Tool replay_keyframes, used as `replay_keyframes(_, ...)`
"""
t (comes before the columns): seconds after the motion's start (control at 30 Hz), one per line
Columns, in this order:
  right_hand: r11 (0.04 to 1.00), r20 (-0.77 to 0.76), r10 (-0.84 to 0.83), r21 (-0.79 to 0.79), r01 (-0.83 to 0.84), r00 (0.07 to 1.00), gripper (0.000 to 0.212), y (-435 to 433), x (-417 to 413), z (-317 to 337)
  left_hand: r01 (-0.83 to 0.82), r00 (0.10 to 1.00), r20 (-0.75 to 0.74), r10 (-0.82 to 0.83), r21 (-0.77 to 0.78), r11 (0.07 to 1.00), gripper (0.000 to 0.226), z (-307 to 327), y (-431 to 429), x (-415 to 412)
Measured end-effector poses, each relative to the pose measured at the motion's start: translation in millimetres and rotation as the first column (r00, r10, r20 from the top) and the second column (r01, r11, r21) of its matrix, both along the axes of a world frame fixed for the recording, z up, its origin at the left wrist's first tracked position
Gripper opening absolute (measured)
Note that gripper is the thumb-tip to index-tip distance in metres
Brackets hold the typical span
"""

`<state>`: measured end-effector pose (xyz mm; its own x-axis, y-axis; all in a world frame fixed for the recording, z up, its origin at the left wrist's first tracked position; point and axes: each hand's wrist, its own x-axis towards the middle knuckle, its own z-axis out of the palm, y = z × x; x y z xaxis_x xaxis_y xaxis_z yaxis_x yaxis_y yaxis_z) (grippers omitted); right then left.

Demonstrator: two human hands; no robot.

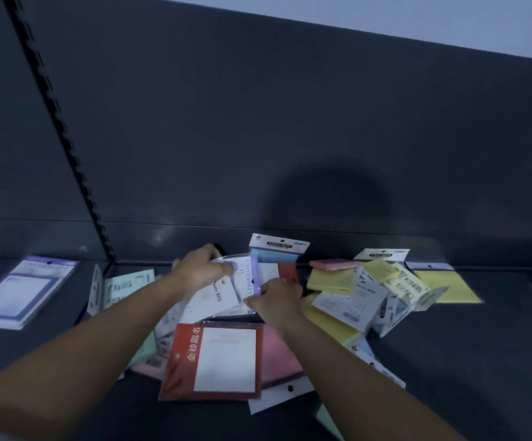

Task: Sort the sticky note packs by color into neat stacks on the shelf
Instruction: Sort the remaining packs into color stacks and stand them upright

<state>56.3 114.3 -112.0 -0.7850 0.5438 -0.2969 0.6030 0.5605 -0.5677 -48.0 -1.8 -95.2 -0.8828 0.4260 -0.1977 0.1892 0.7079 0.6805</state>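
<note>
Atop the jumbled pile point(338, 300) on the dark shelf point(449, 361), a lilac-edged white sticky note pack point(245, 276) is gripped by curled fingers of the left hand point(199, 268), at its far edge, and the right hand point(277, 300), nearer; lilac-bordered packs point(20, 291) are stacked well leftward.

Bare shelf point(481, 361) right of heaped packs point(353, 300)

Mixed-colour sticky note packs point(338, 281) lie jumbled, overlapping, on the dark shelf point(481, 345).
</note>
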Motion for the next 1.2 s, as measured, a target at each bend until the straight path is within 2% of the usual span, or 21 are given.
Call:
replay_keyframes(0.1,0.976,-0.193,-0.091,-0.21,0.049,0.977,0.017,3.2,-0.6,0.6,-0.088,0.993,0.096,0.071,0.191,0.978,0.03,3.3,2.2,-3.4)
replay_keyframes(0.17,0.952,-0.326,-0.139,-0.303,0.037,0.935,0.006,6.2,1.8,6.8,-0.107,0.982,0.185,0.045,0.344,0.933,0.024,11.9,1.0,-2.2)
replay_keyframes(0.23,0.94,-0.479,-0.203,-0.341,0.032,0.854,0.01,13.7,3.9,15.8,-0.09,0.971,0.24,-0.022,0.447,0.89,0.023,21.3,-1.7,-1.3)
replay_keyframes(0.33,0.886,-0.654,-0.333,-0.464,-0.013,0.679,0.014,24.6,5.1,39.0,-0.048,0.988,0.145,-0.045,0.58,0.813,0.027,40.7,-6.6,5.8)
replay_keyframes(0.4,0.777,-0.647,-0.447,-0.623,-0.09,0.618,0.012,26.8,2.3,54.1,-0.085,0.993,0.118,0.005,0.681,0.727,0.022,52.1,-11.2,11.4)
replay_keyframes(0.47,0.618,-0.579,-0.485,-0.757,-0.211,0.655,0.015,20.8,-3.1,62.9,-0.178,0.984,0.147,0.102,0.744,0.644,0.021,62.7,-18.6,17.6)
replay_keyframes(0.53,0.49,-0.527,-0.382,-0.812,-0.317,0.759,0.011,5.3,-8.1,64.3,-0.289,0.957,0.203,0.209,0.752,0.592,0.023,67.8,-30.9,22.0)
replay_keyframes(0.57,0.471,-0.512,-0.295,-0.813,-0.343,0.807,0.011,-5.5,-9.7,63.2,-0.339,0.939,0.235,0.251,0.746,0.573,0.024,68.2,-39.5,23.8)
replay_keyframes(0.63,0.495,-0.501,-0.144,-0.783,-0.376,0.854,0.017,-28.4,-14.8,56.4,-0.42,0.905,0.282,0.32,0.716,0.557,0.024,64.5,-62.3,24.0)
replay_keyframes(0.7,0.521,-0.481,-0.094,-0.77,-0.369,0.872,0.019,-53.1,-21.3,49.4,-0.492,0.863,0.287,0.417,0.667,0.559,0.024,56.9,-92.3,20.8)
replay_keyframes(0.77,0.545,-0.436,-0.115,-0.779,-0.31,0.893,0.015,-77.4,-29.6,44.5,-0.568,0.798,0.282,0.532,0.646,0.51,0.025,48.8,-130.2,13.0)
replay_keyframes(0.83,0.614,-0.417,-0.152,-0.75,-0.244,0.896,0.009,-100.7,-41.3,41.3,-0.642,0.716,0.286,0.636,0.629,0.44,0.024,40.2,-173.8,0.0)
replay_keyframes(0.93,0.71,-0.454,-0.193,-0.677,-0.196,0.87,0.009,-135.9,-63.0,39.2,-0.715,0.663,0.338,0.667,0.55,0.432,0.017,30.5,-232.4,-19.3)
replay_keyframes(1.0,0.748,-0.485,-0.221,-0.641,-0.172,0.846,0.014,-160.5,-77.6,38.3,-0.716,0.681,0.366,0.634,0.515,0.472,0.02,23.4,-260.8,-31.9)
replay_keyframes(1.13,0.757,-0.495,-0.283,-0.641,-0.125,0.822,0.019,-211.9,-102.7,27.9,-0.565,0.825,0.316,0.468,0.454,0.689,0.031,10.2,-293.4,-54.3)
replay_keyframes(1.2,0.755,-0.478,-0.308,-0.649,-0.094,0.823,0.015,-236.6,-113.0,19.8,-0.49,0.872,0.255,0.419,0.435,0.755,0.03,1.7,-299.2,-64.8)
